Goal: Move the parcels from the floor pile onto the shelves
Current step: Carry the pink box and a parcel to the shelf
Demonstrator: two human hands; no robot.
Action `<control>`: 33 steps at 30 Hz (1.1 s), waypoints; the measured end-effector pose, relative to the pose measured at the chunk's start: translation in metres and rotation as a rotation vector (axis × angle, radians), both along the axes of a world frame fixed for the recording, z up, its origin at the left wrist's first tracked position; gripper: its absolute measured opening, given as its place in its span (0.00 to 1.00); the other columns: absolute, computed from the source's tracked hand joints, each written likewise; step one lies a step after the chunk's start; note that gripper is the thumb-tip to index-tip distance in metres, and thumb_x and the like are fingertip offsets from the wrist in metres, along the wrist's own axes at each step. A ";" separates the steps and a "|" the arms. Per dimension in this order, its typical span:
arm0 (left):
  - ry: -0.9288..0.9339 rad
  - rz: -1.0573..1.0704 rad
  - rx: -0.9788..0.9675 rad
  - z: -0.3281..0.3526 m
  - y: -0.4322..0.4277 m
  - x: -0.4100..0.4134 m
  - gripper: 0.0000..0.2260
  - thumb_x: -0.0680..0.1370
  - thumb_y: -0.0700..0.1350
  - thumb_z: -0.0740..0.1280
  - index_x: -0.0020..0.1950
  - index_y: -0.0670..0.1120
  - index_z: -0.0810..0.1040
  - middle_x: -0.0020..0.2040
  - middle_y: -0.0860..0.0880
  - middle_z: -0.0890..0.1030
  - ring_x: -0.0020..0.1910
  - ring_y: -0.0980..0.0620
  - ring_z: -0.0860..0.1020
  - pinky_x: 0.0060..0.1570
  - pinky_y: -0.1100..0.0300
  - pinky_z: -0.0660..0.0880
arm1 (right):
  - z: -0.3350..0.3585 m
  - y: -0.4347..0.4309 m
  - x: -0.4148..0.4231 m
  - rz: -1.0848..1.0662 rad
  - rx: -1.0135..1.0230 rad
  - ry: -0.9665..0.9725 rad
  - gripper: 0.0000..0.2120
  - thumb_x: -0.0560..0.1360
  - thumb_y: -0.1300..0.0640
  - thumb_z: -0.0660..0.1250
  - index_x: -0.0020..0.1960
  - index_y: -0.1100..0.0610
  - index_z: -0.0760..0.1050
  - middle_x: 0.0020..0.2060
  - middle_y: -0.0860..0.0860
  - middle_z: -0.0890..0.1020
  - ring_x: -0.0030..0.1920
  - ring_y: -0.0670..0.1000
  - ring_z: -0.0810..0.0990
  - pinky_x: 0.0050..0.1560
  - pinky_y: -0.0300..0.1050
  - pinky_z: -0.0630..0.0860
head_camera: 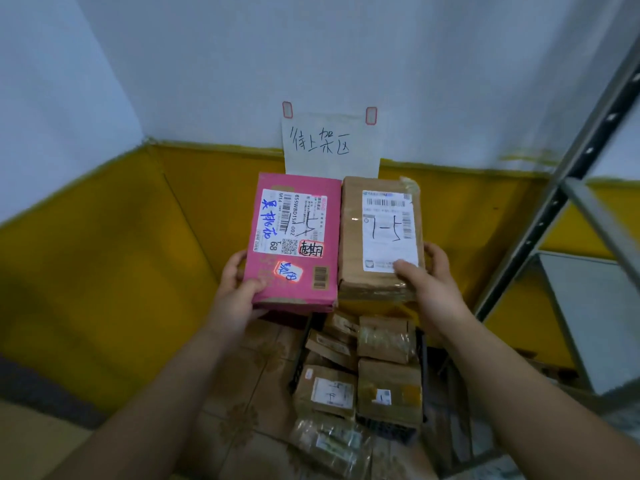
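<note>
The left grip [239,289] is clamped on the lower left corner of one pink box [294,237], thumb on top and fingers round its 9 o'clock edge. The right grip [429,278] is clamped likewise on one brown taped parcel [381,237], thumb on its white label. The two are held side by side, long edges touching, labels toward the camera, above the tiled floor [256,358]. Toward 6 o'clock below them lies the floor pile [388,386]: about six brown parcels, the lowest blurred, inside one black crate [421,348]. At 12 o'clock one handwritten paper sign [329,143] hangs by two red-edged tabs. At 3 o'clock stands one grey metal shelf rack [588,323].
</note>
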State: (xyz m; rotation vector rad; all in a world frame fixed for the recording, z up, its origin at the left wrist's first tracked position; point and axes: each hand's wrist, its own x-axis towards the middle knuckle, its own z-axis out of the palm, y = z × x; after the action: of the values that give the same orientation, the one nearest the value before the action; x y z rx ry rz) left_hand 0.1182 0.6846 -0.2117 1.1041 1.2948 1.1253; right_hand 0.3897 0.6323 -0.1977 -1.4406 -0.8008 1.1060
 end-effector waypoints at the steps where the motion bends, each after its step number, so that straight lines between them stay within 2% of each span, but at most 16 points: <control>1: 0.002 0.013 0.017 0.006 -0.010 0.004 0.22 0.79 0.36 0.63 0.62 0.62 0.67 0.60 0.48 0.77 0.57 0.43 0.79 0.56 0.37 0.76 | 0.005 -0.009 0.003 0.018 0.029 0.018 0.34 0.74 0.54 0.72 0.74 0.44 0.58 0.63 0.51 0.76 0.56 0.55 0.81 0.59 0.58 0.78; 5: 0.072 0.017 0.143 0.027 -0.043 0.012 0.18 0.79 0.45 0.66 0.63 0.63 0.66 0.59 0.50 0.79 0.53 0.49 0.81 0.55 0.46 0.78 | 0.026 -0.052 0.001 0.003 0.141 -0.150 0.37 0.76 0.52 0.70 0.77 0.42 0.52 0.64 0.47 0.72 0.59 0.51 0.78 0.61 0.54 0.77; 8: 0.083 -0.032 0.268 0.045 -0.064 0.012 0.18 0.81 0.42 0.63 0.67 0.58 0.64 0.55 0.54 0.79 0.46 0.61 0.81 0.42 0.64 0.79 | 0.038 -0.089 -0.003 -0.016 0.200 -0.201 0.40 0.77 0.49 0.69 0.78 0.35 0.45 0.67 0.43 0.71 0.63 0.49 0.76 0.65 0.56 0.74; 9: 0.093 -0.062 0.301 0.051 -0.072 0.012 0.19 0.81 0.42 0.63 0.69 0.57 0.63 0.55 0.57 0.78 0.46 0.63 0.81 0.42 0.66 0.78 | 0.041 -0.101 -0.005 -0.036 0.215 -0.197 0.40 0.77 0.49 0.68 0.77 0.34 0.45 0.69 0.43 0.71 0.63 0.49 0.77 0.65 0.57 0.74; 12: 0.119 -0.166 0.363 0.064 -0.097 0.005 0.25 0.80 0.46 0.63 0.74 0.60 0.60 0.59 0.59 0.75 0.53 0.63 0.77 0.49 0.64 0.77 | 0.052 -0.140 -0.014 -0.092 0.239 -0.212 0.39 0.78 0.50 0.67 0.78 0.35 0.46 0.69 0.43 0.71 0.58 0.44 0.78 0.60 0.49 0.77; 14: 0.113 -0.224 0.384 0.064 -0.117 -0.002 0.26 0.80 0.47 0.63 0.74 0.64 0.57 0.63 0.58 0.73 0.57 0.63 0.76 0.51 0.66 0.74 | 0.053 -0.166 -0.020 -0.132 0.257 -0.234 0.40 0.77 0.51 0.69 0.79 0.38 0.48 0.68 0.42 0.71 0.56 0.40 0.77 0.57 0.43 0.77; 17: 0.146 -0.315 0.379 0.059 -0.146 -0.008 0.28 0.78 0.51 0.62 0.73 0.67 0.53 0.69 0.56 0.69 0.64 0.58 0.72 0.54 0.66 0.73 | 0.049 -0.208 -0.027 -0.225 0.234 -0.220 0.42 0.69 0.44 0.73 0.76 0.32 0.54 0.68 0.41 0.73 0.61 0.45 0.77 0.65 0.55 0.74; 19: 0.144 -0.377 0.366 0.056 -0.164 -0.003 0.29 0.76 0.54 0.62 0.73 0.69 0.53 0.72 0.54 0.67 0.67 0.56 0.70 0.59 0.60 0.74 | 0.048 -0.237 -0.026 -0.292 0.223 -0.187 0.40 0.62 0.39 0.72 0.70 0.26 0.59 0.66 0.40 0.75 0.63 0.48 0.78 0.66 0.59 0.74; 20: 0.128 -0.409 0.360 0.056 -0.173 0.003 0.28 0.76 0.54 0.62 0.73 0.69 0.53 0.73 0.54 0.66 0.68 0.56 0.70 0.58 0.60 0.75 | 0.049 -0.252 -0.023 -0.325 0.225 -0.181 0.38 0.62 0.40 0.72 0.68 0.24 0.60 0.65 0.39 0.76 0.62 0.49 0.79 0.65 0.59 0.74; 23: 0.066 -0.484 0.342 0.057 -0.202 0.029 0.26 0.80 0.50 0.61 0.71 0.71 0.53 0.72 0.55 0.66 0.65 0.55 0.72 0.48 0.66 0.77 | 0.051 -0.294 -0.006 -0.425 0.220 -0.198 0.36 0.68 0.45 0.73 0.69 0.26 0.61 0.64 0.42 0.77 0.61 0.51 0.79 0.64 0.61 0.74; 25: 0.053 -0.535 0.343 0.061 -0.224 0.051 0.25 0.81 0.49 0.60 0.68 0.73 0.53 0.71 0.55 0.66 0.64 0.54 0.73 0.48 0.63 0.78 | 0.051 -0.324 0.009 -0.491 0.220 -0.197 0.34 0.74 0.53 0.71 0.72 0.30 0.61 0.63 0.43 0.77 0.60 0.52 0.80 0.64 0.61 0.75; 27: 0.071 -0.585 0.375 0.063 -0.246 0.077 0.25 0.81 0.50 0.60 0.66 0.75 0.53 0.71 0.56 0.66 0.64 0.54 0.73 0.46 0.66 0.77 | 0.051 -0.357 0.026 -0.557 0.229 -0.195 0.33 0.75 0.54 0.71 0.71 0.31 0.62 0.63 0.43 0.77 0.59 0.51 0.80 0.62 0.60 0.76; 28: 0.083 -0.609 0.396 0.063 -0.257 0.093 0.24 0.81 0.50 0.60 0.65 0.76 0.52 0.71 0.56 0.65 0.64 0.54 0.73 0.48 0.65 0.77 | 0.052 -0.374 0.036 -0.593 0.241 -0.188 0.33 0.75 0.55 0.71 0.71 0.31 0.62 0.63 0.44 0.77 0.58 0.50 0.81 0.62 0.58 0.77; 30: 0.085 -0.666 0.420 0.063 -0.282 0.129 0.24 0.80 0.53 0.60 0.62 0.80 0.52 0.72 0.55 0.65 0.66 0.52 0.72 0.56 0.55 0.77 | 0.055 -0.414 0.060 -0.675 0.245 -0.190 0.33 0.77 0.60 0.70 0.73 0.35 0.62 0.64 0.46 0.77 0.58 0.50 0.80 0.63 0.57 0.76; 32: 0.080 -0.739 0.450 0.062 -0.313 0.173 0.24 0.79 0.57 0.61 0.64 0.81 0.53 0.72 0.54 0.66 0.69 0.51 0.70 0.63 0.47 0.74 | 0.057 -0.460 0.091 -0.755 0.221 -0.227 0.34 0.77 0.60 0.69 0.75 0.37 0.60 0.64 0.46 0.76 0.61 0.51 0.78 0.66 0.58 0.74; 33: 0.070 -0.776 0.464 0.062 -0.333 0.198 0.24 0.80 0.56 0.61 0.66 0.79 0.53 0.72 0.54 0.66 0.69 0.51 0.70 0.64 0.47 0.73 | 0.059 -0.486 0.107 -0.787 0.203 -0.245 0.34 0.77 0.59 0.69 0.75 0.37 0.60 0.64 0.45 0.75 0.61 0.51 0.78 0.67 0.58 0.73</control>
State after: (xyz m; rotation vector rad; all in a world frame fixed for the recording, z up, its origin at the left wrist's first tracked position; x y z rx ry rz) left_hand 0.3162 0.3520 -0.1493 1.7955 0.5403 0.7936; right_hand 0.4971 0.1464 -0.1389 -1.5271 -0.4168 0.2477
